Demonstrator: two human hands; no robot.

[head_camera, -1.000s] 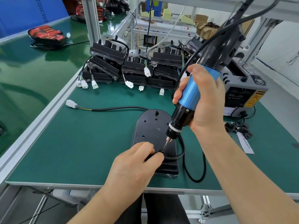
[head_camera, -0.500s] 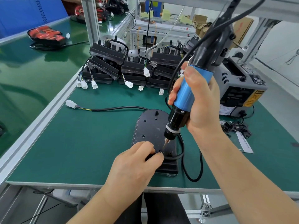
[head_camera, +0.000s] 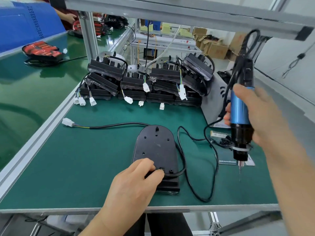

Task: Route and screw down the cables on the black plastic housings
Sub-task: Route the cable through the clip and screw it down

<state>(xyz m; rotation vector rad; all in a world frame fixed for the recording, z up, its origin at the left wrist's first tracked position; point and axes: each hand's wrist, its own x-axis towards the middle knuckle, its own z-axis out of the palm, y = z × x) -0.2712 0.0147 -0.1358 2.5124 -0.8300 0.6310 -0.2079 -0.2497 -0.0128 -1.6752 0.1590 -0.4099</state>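
Observation:
A black plastic housing (head_camera: pixel 156 147) lies flat on the green mat near the front edge. Its black cable (head_camera: pixel 110 125) runs left to a white connector (head_camera: pixel 67 122) and loops round the right side. My left hand (head_camera: pixel 134 186) rests on the housing's near end, fingers curled on the cable at the clamp (head_camera: pixel 161 169). My right hand (head_camera: pixel 255 116) grips a blue and black electric screwdriver (head_camera: pixel 239 120), held upright to the right of the housing, its bit above the mat.
Several black housings (head_camera: pixel 136 82) with white connectors are stacked at the back of the mat. A grey machine (head_camera: pixel 214 99) stands at the right, small screws (head_camera: pixel 225 142) and a label in front of it. A green conveyor (head_camera: pixel 34 82) runs along the left.
My right hand has lifted the screwdriver off the clamp and swung it to the right, clear of the housing. My left hand stays on the cable at the near end.

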